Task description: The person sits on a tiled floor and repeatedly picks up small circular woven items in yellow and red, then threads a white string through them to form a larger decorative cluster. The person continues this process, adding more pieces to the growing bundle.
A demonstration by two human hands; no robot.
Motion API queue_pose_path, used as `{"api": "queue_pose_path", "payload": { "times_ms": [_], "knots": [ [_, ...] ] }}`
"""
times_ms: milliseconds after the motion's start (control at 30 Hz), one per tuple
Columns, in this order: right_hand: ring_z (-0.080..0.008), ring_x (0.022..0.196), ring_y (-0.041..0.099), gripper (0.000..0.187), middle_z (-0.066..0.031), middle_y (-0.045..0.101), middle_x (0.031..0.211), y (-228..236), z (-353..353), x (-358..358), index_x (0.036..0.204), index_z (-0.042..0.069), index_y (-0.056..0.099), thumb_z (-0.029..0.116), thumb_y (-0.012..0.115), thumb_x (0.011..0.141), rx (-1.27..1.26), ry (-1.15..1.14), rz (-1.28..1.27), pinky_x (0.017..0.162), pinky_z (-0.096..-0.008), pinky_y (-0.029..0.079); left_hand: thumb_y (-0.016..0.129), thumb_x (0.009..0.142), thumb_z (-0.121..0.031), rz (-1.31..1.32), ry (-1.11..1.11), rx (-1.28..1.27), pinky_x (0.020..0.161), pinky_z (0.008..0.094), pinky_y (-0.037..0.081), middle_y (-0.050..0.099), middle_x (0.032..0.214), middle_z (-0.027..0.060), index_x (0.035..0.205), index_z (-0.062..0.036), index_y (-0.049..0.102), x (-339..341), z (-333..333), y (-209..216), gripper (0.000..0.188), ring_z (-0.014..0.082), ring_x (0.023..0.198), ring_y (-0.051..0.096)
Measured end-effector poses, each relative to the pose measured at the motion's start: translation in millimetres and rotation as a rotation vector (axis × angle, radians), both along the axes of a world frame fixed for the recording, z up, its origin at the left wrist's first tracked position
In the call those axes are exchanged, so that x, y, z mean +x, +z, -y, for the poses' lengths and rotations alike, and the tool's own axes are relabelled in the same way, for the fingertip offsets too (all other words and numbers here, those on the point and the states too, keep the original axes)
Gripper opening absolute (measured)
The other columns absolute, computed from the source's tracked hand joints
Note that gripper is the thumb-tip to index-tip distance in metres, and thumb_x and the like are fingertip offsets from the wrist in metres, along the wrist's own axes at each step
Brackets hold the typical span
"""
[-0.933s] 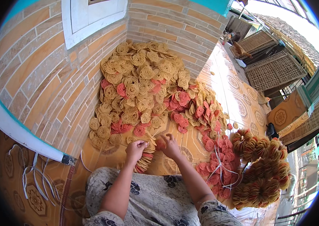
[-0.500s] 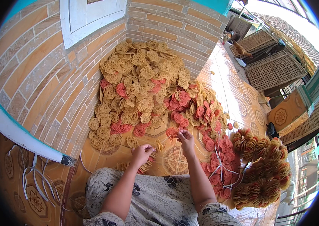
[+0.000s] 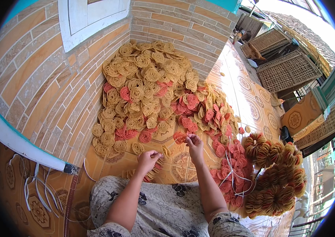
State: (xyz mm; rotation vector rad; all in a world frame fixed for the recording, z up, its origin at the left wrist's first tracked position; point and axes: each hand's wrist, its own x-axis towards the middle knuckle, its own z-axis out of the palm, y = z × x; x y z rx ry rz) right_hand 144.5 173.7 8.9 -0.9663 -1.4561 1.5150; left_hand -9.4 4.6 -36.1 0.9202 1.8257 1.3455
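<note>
From the lap (image 3: 163,199), a disc heap (image 3: 147,79) fills twelve o'clock; disc bundles (image 3: 274,175) sit near three; pink discs (image 3: 237,152) lie at two, crossed by white strips (image 3: 232,171). Left hand (image 3: 148,161): fingertips together, contents unclear; right hand (image 3: 195,147): clamped on a reddish disc (image 3: 179,137) between twelve and one.

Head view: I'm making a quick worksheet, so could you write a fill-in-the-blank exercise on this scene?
The red disc is in the ____ hand.
The biggest heap lies against a brick-patterned ____.
The floor is laid with patterned ____.
Missing words: right; wall; tiles.
</note>
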Motion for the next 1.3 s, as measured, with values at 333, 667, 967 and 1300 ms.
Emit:
{"api": "queue_pose_path", "payload": {
  "times_ms": [333, 667, 967, 1300],
  "knots": [
    [-0.0098, 0.079, 0.06, 0.008, -0.0033, 0.062, 0.086, 14, 13, -3, 0.097, 0.0, 0.056, 0.006, 0.06, 0.092, 0.674, 0.016, 0.438, 0.071, -0.0243, 0.049, 0.066, 0.086, -0.033, -0.082, 0.007, -0.055, 0.094, 0.041, 0.038, 0.068, 0.07, 0.0046, 0.086, -0.0117, 0.073, 2, 3, 24, 0.023, 0.0189, 0.065, 0.063],
    [-0.01, 0.076, 0.06, 0.008, -0.0019, 0.058, 0.086, 9, 7, -7, 0.099, 0.004, 0.049, 0.005, 0.056, 0.094, 0.087, 0.063, 0.069, 0.071, -0.0274, 0.055, 0.068, 0.083, -0.031, -0.403, -0.007, 0.013, 0.101, 0.0552, 0.026, 0.068, 0.085, 0.0063, 0.081, -0.0107, 0.069, 8, 2, 31, 0.021, 0.0254, 0.086, 0.062],
    [-0.0124, 0.078, 0.062, 0.009, -0.0012, 0.054, 0.091, 1, 7, -7, 0.101, 0.007, 0.045, 0.009, 0.052, 0.096, -0.116, 0.122, -0.144, 0.073, -0.0339, 0.059, 0.067, 0.086, -0.028, -0.116, -0.049, 0.081, 0.083, 0.0379, 0.039, 0.068, 0.074, 0.007, 0.085, -0.0052, 0.068, 7, -1, 24, 0.023, 0.0194, 0.067, 0.061],
    [-0.0105, 0.08, 0.058, 0.011, -0.0051, 0.052, 0.096, -7, 5, -8, 0.101, 0.001, 0.046, 0.006, 0.053, 0.095, 0.099, 0.074, -0.025, 0.069, -0.0279, 0.06, 0.066, 0.086, -0.032, -0.084, -0.019, 0.113, 0.082, 0.0358, 0.042, 0.069, 0.072, 0.0059, 0.085, -0.0078, 0.07, 8, -1, 22, 0.024, 0.0206, 0.061, 0.061]
  ]
}}
